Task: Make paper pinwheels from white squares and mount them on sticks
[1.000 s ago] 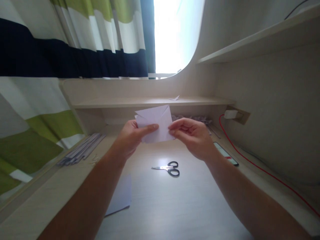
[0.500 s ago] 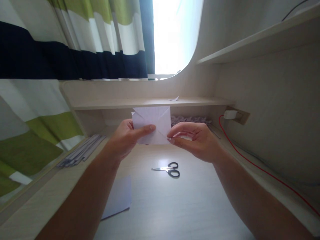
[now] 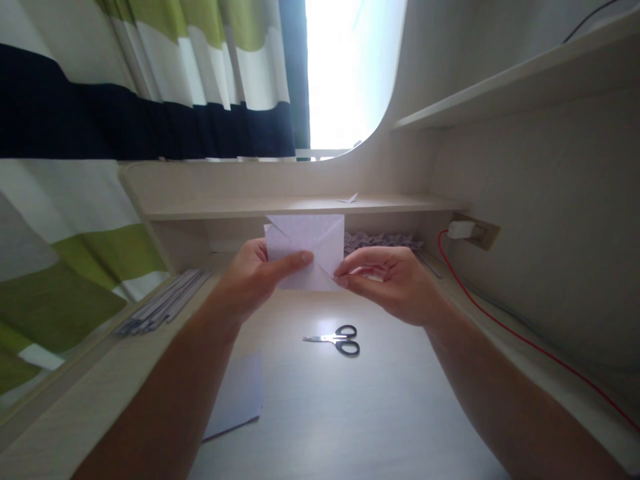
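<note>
A folded sheet of white paper (image 3: 313,233) with diagonal creases is held up above the desk. My left hand (image 3: 263,270) grips its left side, thumb flat on the front and fingers hidden behind. At the paper's lower right corner, the thumb and index finger of my right hand (image 3: 385,280) pinch its edge. Black-handled scissors (image 3: 334,338) lie on the desk below, blades pointing left. Partly covered by my left forearm is a stack of white paper (image 3: 240,390).
Paper strips (image 3: 163,303) lie in a pile at the left. Many small folded paper pieces (image 3: 385,241) sit under the back shelf (image 3: 240,206), and a paper scrap (image 3: 350,198) rests on it. A red cable (image 3: 480,303) runs from a white charger (image 3: 461,229) along the right.
The folded paper has shifted very slightly to the right and turned a little. Both hands keep their hold, and the scissors and stack stay in place.
</note>
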The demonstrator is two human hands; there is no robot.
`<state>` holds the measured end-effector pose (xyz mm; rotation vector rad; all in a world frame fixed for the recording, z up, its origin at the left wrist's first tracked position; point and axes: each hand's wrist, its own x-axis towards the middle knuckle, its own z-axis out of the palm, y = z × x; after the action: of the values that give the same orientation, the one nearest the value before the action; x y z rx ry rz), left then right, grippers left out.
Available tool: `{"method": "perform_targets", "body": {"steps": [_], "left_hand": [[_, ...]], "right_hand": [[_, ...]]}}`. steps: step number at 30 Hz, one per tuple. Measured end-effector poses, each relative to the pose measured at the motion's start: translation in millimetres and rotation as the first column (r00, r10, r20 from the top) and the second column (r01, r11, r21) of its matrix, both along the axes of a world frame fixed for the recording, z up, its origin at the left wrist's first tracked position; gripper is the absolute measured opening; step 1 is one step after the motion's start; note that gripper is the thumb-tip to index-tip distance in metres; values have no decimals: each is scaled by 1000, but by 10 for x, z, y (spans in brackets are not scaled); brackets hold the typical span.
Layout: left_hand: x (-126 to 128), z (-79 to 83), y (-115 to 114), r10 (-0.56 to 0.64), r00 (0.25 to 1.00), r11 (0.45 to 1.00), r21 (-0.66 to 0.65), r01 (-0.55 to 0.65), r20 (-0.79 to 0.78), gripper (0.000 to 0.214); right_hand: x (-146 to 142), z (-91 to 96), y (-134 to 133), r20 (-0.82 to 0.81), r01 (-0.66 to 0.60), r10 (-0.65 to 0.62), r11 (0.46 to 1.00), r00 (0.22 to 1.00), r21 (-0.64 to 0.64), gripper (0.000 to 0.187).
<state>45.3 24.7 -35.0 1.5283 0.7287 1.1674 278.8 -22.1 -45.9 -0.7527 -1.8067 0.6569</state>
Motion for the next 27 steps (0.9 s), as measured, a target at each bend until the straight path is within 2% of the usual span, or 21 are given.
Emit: {"method": "perform_targets", "body": {"steps": [14,27], "left_hand": [[-5,-26,7,16,1000,999,41,-15,-26,26],[3,-74,52,55,997,996,68,-52,-48,30]], "right_hand": [[-8,-30,13,-24,23,-23,1000,999,15,7],[-35,-59,20,-51,7,-9,999,999,-45,6]]}}
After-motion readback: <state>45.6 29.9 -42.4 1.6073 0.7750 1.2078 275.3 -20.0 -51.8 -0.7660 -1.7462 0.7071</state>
